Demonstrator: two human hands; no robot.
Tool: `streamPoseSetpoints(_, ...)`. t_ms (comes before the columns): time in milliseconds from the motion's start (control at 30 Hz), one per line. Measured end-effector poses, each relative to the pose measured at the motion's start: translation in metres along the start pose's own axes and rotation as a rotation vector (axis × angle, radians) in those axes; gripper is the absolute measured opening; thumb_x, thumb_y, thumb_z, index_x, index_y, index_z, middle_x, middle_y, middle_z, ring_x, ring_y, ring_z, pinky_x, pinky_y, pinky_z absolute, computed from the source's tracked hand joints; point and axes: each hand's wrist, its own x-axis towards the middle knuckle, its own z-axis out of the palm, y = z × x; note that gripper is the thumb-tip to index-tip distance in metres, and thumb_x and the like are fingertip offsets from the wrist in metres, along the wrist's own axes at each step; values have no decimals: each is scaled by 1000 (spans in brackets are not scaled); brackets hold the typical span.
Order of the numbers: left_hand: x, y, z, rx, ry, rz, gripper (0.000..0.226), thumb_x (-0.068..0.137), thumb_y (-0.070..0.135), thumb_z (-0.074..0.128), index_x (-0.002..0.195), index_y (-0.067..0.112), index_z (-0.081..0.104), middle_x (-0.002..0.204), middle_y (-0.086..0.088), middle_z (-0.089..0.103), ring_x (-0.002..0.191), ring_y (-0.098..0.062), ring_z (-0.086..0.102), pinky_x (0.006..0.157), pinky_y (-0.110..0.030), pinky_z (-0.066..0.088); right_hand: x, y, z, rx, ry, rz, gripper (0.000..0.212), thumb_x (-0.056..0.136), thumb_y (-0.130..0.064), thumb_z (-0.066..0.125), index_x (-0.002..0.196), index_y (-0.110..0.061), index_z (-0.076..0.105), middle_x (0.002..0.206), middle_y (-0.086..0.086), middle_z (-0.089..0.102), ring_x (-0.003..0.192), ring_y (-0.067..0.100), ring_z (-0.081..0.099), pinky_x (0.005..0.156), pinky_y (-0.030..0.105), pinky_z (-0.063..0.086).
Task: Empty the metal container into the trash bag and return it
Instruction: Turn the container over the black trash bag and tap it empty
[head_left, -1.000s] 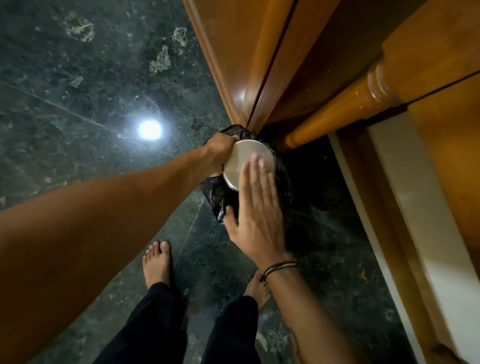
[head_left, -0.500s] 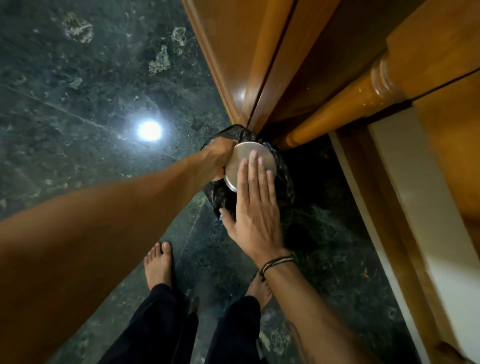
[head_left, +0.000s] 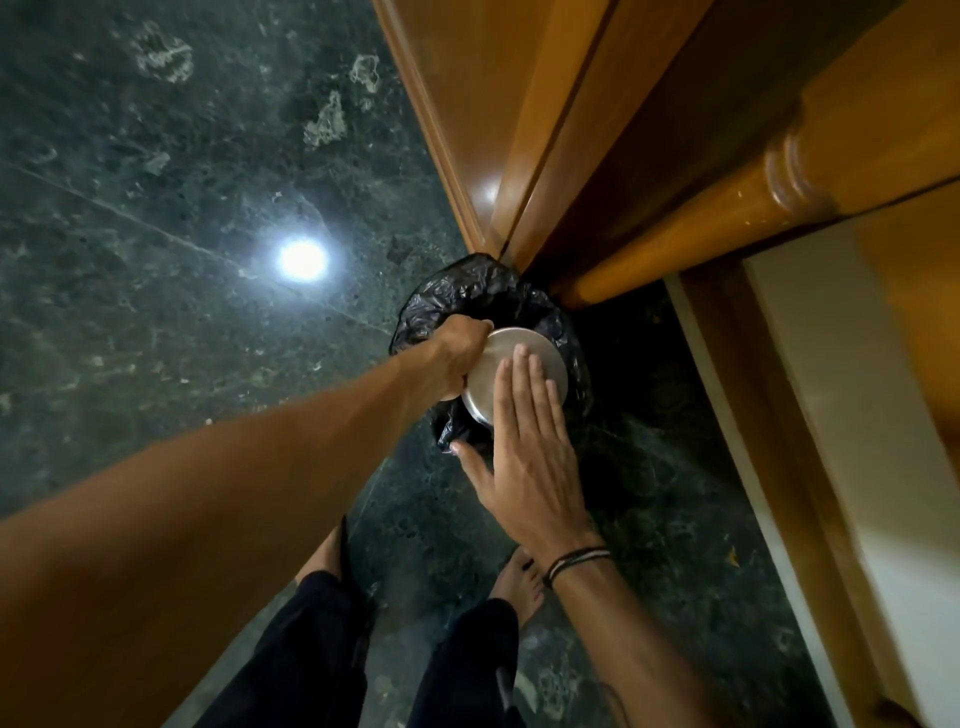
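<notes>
A round metal container (head_left: 511, 353) is held upside down over the mouth of a black trash bag (head_left: 467, 296) that stands on the floor by a wooden corner. Only its flat shiny base shows; what is inside is hidden. My left hand (head_left: 460, 358) grips the container's left rim. My right hand (head_left: 530, 452) lies flat, fingers straight and together, with the fingertips pressed on the container's base. The bag's near side is hidden behind both hands.
Wooden door panels (head_left: 498, 104) rise just behind the bag, and a turned wooden leg (head_left: 701, 218) slants to its right. A pale ledge (head_left: 852, 415) runs along the right. My bare feet (head_left: 514, 582) stand on the dark green marble floor (head_left: 156, 234).
Both hands and the upturned container have stayed over the bag. My right hand's flat fingers have shifted slightly on the base, and the view has drifted a little.
</notes>
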Motion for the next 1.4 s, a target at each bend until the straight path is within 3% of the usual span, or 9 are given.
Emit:
streamPoseSetpoints(167,-8,-4,-8,188,44,108,39,114,26,48,81,13,62,78,-6,63,65,-18,58,50,-28,41,3,-1,11,2,-95,-24,115,104,-63,62,174,0,-5,184,21,-11,172,35,-9,142,48,4)
streamPoseSetpoints(333,-3,-6,-12,94,67,80,36,114,29,48,83,16,62,73,-5,62,59,-17,56,27,-10,34,8,-5,15,45,-89,-39,111,104,-61,59,174,0,-3,184,20,-9,173,34,-7,142,50,10)
streamPoseSetpoints(500,2,-7,-6,90,32,82,34,113,34,51,88,15,66,76,-5,66,61,-18,60,48,-23,45,7,-3,13,50,15,-18,101,107,-54,56,174,1,3,185,21,-1,173,34,-1,141,52,14)
streamPoseSetpoints(633,0,-5,-3,42,15,80,32,111,34,53,90,14,67,87,-10,68,79,-27,65,69,-36,53,0,-6,15,4,16,-44,102,106,-53,59,174,1,5,185,22,1,173,36,1,141,52,14)
streamPoseSetpoints(833,-5,-4,-6,64,23,43,32,113,33,50,90,15,65,90,-11,68,79,-25,63,67,-33,49,1,-4,9,3,23,-19,104,105,-54,60,174,1,5,185,22,0,173,35,1,141,51,12)
streamPoseSetpoints(1033,-7,-1,-11,-7,4,27,39,114,32,48,127,3,70,128,-24,78,113,-37,77,104,-52,61,14,-8,7,-38,-15,-62,113,102,-60,64,174,0,2,184,24,-1,173,36,-1,141,52,10)
streamPoseSetpoints(1167,-11,1,-12,-45,-11,-2,44,114,33,47,133,1,71,131,-24,77,103,-34,75,107,-54,59,19,-6,6,-52,-42,-90,118,97,-56,71,174,-1,1,184,23,-2,173,37,-1,141,52,9)
streamPoseSetpoints(1300,-37,9,-22,-42,5,26,42,114,35,49,123,3,74,125,-24,79,116,-41,78,108,-56,61,14,-14,-25,27,-48,-71,113,99,-54,68,174,1,4,184,23,1,173,35,0,141,48,5)
streamPoseSetpoints(1400,-86,29,-34,8,36,76,35,111,34,53,110,6,74,116,-23,77,100,-38,75,93,-49,62,9,-25,-85,117,-68,-37,104,107,-60,56,175,-5,0,185,16,-6,173,30,-8,142,44,0)
